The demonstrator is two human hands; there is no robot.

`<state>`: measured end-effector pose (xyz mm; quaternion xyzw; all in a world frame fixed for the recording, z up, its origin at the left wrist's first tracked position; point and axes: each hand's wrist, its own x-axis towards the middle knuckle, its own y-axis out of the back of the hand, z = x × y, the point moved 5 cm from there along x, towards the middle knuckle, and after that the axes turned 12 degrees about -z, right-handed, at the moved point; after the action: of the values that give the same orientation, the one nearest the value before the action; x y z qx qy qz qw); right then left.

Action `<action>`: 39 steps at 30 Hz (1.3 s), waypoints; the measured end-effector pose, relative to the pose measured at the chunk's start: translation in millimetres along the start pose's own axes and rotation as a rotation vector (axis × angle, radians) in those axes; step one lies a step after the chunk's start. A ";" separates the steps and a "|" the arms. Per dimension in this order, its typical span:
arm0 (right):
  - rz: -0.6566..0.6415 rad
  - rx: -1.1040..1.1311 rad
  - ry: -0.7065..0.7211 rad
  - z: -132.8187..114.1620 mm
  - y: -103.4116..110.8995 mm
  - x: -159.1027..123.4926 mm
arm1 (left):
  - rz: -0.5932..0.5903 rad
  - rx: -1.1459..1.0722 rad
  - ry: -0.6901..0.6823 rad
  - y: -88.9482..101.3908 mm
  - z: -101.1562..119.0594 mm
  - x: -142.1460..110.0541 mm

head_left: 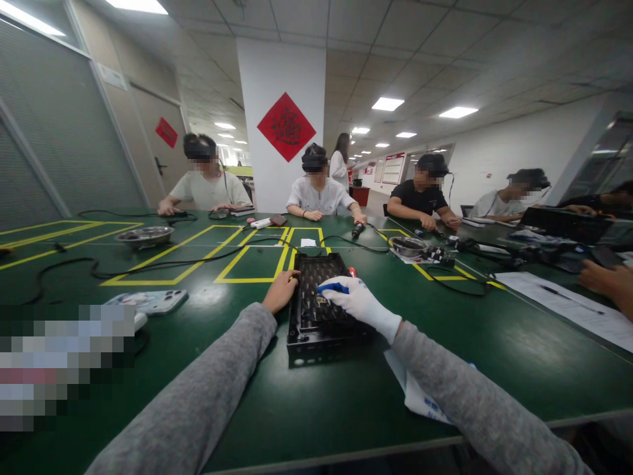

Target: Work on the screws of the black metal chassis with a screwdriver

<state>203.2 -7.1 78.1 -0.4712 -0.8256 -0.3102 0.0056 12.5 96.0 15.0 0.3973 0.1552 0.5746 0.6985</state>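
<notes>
Pinching blue tool (335,288) in gloved right hand (363,305); touching black case (316,336) with left hand (281,291) — cannot tell how tightly. Could let case skid by bracing lightly.

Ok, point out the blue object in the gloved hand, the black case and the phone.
Blue object (334,288): head view, its exposed length.
Black case (324,340): head view, its near wall.
Phone (149,302): head view, its patterned back.

Left sleeve (198,389), toward seven o'clock: long, heathered grey, soft-looking fabric, creased near the cuff (262,318)
Right sleeve (469,396), toward five o'clock: matching grey, plain
Left hand (281,291): bare
Right hand (364,302): close-fitting white glove (376,310), ending at the wrist, just short of the sleeve
</notes>
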 end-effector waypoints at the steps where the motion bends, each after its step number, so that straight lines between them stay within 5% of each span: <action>1: -0.014 -0.021 0.012 0.7 -1.4 -0.1 | -0.001 0.001 0.000 0.0 0.0 -0.2; 14: -0.071 -0.133 0.074 0.8 -6.2 -0.3 | 0.018 -0.005 0.000 1.8 3.1 -3.2; 27: -0.172 -0.844 0.011 1.2 -8.2 -1.7 | 0.007 -0.002 -0.001 -1.0 -1.7 -0.6; 35: -0.201 -0.755 -0.043 -4.5 -1.2 -3.8 | -0.005 0.013 0.004 -0.6 0.1 -1.0; 39: -0.076 -0.708 0.018 -14.3 10.9 -4.3 | 0.001 0.027 -0.011 -0.2 0.5 -1.0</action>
<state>210.0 -13.8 93.9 -0.4101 -0.6837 -0.5814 -0.1622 12.8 94.9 14.9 0.4098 0.1589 0.5706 0.6937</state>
